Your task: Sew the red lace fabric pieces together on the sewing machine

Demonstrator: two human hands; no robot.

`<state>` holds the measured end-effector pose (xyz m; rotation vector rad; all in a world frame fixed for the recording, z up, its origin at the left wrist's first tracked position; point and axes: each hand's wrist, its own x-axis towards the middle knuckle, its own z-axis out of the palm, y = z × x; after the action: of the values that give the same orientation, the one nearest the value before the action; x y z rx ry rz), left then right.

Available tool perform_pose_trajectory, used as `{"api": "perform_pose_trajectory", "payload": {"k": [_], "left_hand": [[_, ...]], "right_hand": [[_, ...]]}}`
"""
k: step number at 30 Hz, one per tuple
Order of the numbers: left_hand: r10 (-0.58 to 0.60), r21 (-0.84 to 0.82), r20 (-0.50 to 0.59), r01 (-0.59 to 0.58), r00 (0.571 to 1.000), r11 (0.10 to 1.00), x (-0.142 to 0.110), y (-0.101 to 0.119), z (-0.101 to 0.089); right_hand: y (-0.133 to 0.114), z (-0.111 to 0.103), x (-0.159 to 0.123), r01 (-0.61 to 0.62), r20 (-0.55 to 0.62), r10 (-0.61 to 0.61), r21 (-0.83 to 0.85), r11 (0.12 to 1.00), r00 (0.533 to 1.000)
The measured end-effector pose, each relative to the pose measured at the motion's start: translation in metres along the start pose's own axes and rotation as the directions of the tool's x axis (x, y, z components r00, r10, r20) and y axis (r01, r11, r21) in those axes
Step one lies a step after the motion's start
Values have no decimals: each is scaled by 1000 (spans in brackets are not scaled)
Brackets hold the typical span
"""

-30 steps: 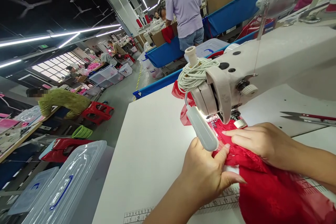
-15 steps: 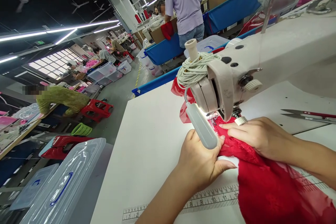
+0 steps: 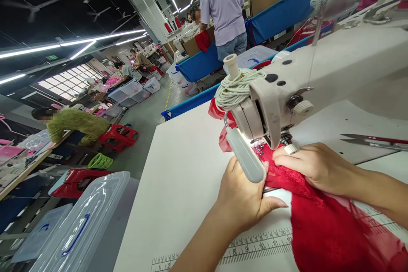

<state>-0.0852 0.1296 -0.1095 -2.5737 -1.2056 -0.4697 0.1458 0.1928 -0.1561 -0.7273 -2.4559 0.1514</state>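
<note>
Red lace fabric runs from under the presser foot of the white sewing machine down over the table's near edge. My right hand presses on it beside the needle area, fingers curled and bunching the lace. My left hand lies at the fabric's left edge, thumb stretched apart; its fingertips are partly hidden behind the grey clip-on lamp. A bundle of pale cord is wound round a post on the machine head. Sheer red cloth shows behind the needle.
Thread snips lie on the table to the right. A printed ruler runs along the white tabletop. Lidded plastic bins stand on the left. A person in a lilac shirt stands ahead; others sit at benches.
My right hand has shifted slightly forward, bunching the lace nearer the presser foot. My left hand has drawn slightly left, its thumb and fingers now off the middle of the fabric.
</note>
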Motion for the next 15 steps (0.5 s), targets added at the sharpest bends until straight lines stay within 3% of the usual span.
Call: {"api": "perform_pose_trajectory", "payload": {"k": [3,9,15], "left_hand": [[-13,13,10,13,1000,1000,-2,4,2],[-40,27,16,40,999,999,-5,8,4],[-41,43,-1,41,999,998,-1,10,-1]], "right_hand": [[-3,-4,5,49,-50,-51,-28,998,997],[-6,-9,7,19,17,-19,-9,1000,1000],[-4,-7,5,35,-10,-35,-29,999,999]]}}
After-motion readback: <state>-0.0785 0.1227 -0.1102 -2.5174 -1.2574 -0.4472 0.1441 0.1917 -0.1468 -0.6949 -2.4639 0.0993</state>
